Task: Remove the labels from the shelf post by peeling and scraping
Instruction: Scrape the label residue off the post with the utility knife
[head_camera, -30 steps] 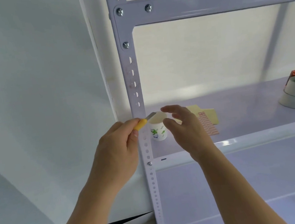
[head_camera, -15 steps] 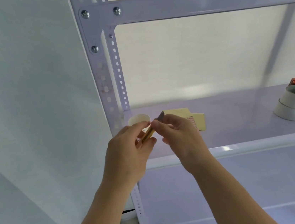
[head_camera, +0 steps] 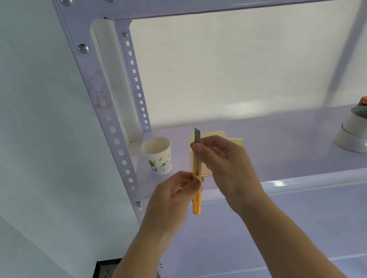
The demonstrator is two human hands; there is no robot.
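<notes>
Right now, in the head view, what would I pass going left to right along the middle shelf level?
shelf post → paper cup → utility knife → tape rolls

The left hand [head_camera: 173, 195] and the right hand [head_camera: 224, 157] are bare. The left forearm [head_camera: 133, 265] and right forearm [head_camera: 290, 241] are bare too, down to the view's bottom edge. The right thumbnail [head_camera: 198, 148] looks short.
</notes>
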